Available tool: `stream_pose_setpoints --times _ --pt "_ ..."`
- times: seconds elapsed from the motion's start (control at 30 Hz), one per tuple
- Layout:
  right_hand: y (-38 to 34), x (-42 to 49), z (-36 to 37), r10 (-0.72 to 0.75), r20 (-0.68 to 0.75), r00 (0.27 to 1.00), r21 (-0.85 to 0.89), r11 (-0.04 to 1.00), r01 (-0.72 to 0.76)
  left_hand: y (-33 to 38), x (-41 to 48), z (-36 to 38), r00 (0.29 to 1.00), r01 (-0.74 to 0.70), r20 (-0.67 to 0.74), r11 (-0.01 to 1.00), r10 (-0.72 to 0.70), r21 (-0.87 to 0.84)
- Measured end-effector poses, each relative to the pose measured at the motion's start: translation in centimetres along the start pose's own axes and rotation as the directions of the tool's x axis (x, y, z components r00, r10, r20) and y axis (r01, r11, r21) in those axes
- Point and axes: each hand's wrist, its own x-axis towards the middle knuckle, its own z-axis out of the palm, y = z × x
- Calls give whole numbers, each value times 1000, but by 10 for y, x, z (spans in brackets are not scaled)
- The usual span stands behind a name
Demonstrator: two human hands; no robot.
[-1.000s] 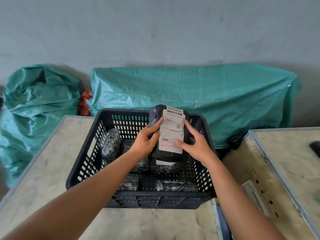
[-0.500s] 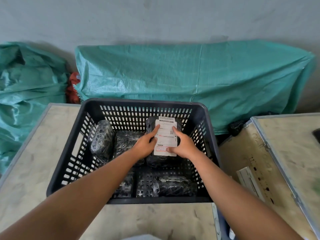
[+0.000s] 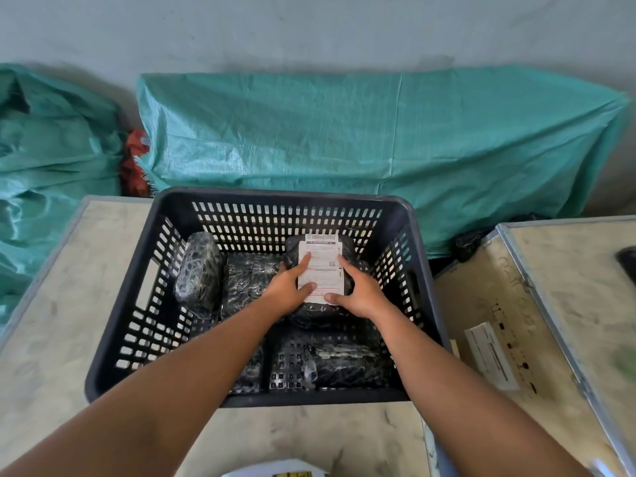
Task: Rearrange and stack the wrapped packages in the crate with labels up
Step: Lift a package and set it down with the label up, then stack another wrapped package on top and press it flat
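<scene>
A dark slotted plastic crate (image 3: 289,206) sits on a pale table. Inside at the back right lies a black wrapped package with a white label (image 3: 321,266) facing up, resting on another package. My left hand (image 3: 290,287) grips its left side and my right hand (image 3: 358,292) grips its right side, thumbs on the label. Other black wrapped packages lie around it: one upright at the left (image 3: 199,270), one flat in the middle (image 3: 247,280), and one at the front right (image 3: 344,364). Their labels are not visible.
Green woven sacks (image 3: 378,146) lie against the grey wall behind the crate, with another green sack (image 3: 44,166) at the left. A second table (image 3: 585,287) with a metal edge stands to the right, and a box with a white sticker (image 3: 492,356) sits between the tables.
Both hands have lowered the labelled package from above the crate's rim down into the back right of the crate. The camera has tilted downward and closer.
</scene>
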Motion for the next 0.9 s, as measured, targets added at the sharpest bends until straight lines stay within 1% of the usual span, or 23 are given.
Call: stream_pose_setpoints --times 0.1,0.2,0.23,0.3,0.33,0.4,0.43,0.5,0.53,0.63,0.7,0.77,0.8,0.83,0.9 --pt "-6 -9 -9 -22 -29 999 -12 1000 21 8 -7 -8 1000 8 10 1000 -8 25" --pt "-15 -25 -30 -88 -43 995 -10 996 88 15 -22 -23 999 29 14 999 -30 44" --pt "-17 -33 -39 -108 -17 994 -22 994 108 19 -29 -28 1000 24 11 999 -24 46" --pt "-17 -49 -53 -119 101 988 -77 989 127 25 -44 -36 999 -47 23 995 45 84" --pt "-16 -57 -59 -103 188 977 -113 986 125 27 -51 -39 995 -91 54 991 86 96" --pt "-11 -73 -61 -36 356 934 -219 968 121 29 -68 -41 977 -148 168 986 134 76" --pt "-8 -78 -58 6 406 914 -279 953 118 29 -75 -39 963 -163 228 984 141 76" --pt "-3 -89 -46 55 443 895 -362 924 123 30 -89 -31 943 -183 301 977 142 110" --pt "-2 -93 -40 47 445 894 -362 923 131 30 -94 -26 941 -193 304 975 151 112" --pt "2 -95 -34 -44 466 884 -298 932 204 30 -103 -15 953 -237 209 969 218 71" --pt "3 -94 -35 -93 440 893 -257 940 224 31 -105 -18 959 -251 158 964 236 88" --pt "4 -93 -35 -150 339 929 -209 950 230 28 -106 -21 962 -234 153 972 227 30" --pt "5 -92 -34 -186 268 945 -198 950 243 27 -107 -22 959 -228 175 973 221 21" --pt "4 -90 -32 -212 206 955 -199 947 253 27 -107 -21 955 -235 201 971 220 54" --pt "4 -88 -31 -227 152 962 -192 948 254 28 -105 -17 944 -281 230 942 237 184"
